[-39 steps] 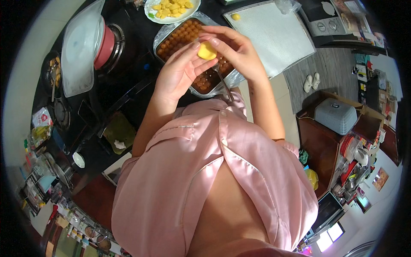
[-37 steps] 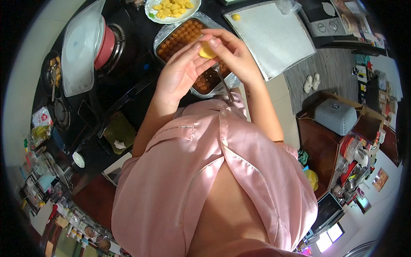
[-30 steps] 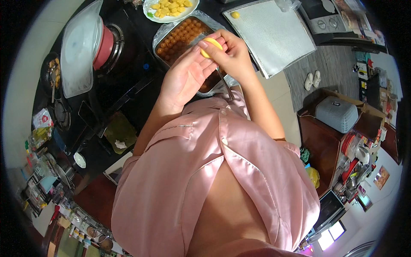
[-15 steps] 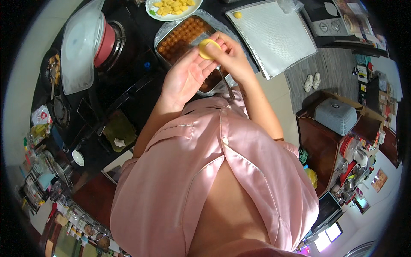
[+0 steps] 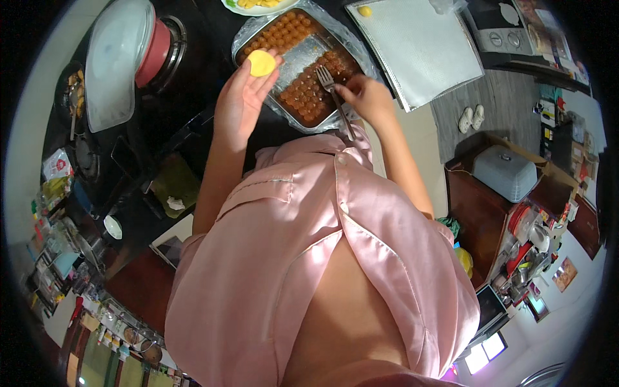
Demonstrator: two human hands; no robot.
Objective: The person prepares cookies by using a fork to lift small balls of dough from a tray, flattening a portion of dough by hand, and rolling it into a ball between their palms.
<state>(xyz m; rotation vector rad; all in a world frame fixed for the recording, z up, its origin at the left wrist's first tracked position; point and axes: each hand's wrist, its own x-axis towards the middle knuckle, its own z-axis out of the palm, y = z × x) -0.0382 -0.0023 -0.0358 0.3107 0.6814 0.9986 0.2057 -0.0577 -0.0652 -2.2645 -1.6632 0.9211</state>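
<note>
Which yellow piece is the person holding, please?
The flat disc in the left hand; the ball lies on the mat, the others on the plate.

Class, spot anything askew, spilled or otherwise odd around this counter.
At left, the frosted rectangular plastic cover over the round red pot looks mismatched: it extends well beyond the pot's rim. No spill is evident.

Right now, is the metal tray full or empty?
Partly full: brown balls lie in two groups, and bare metal of the tray shows between them.
</note>
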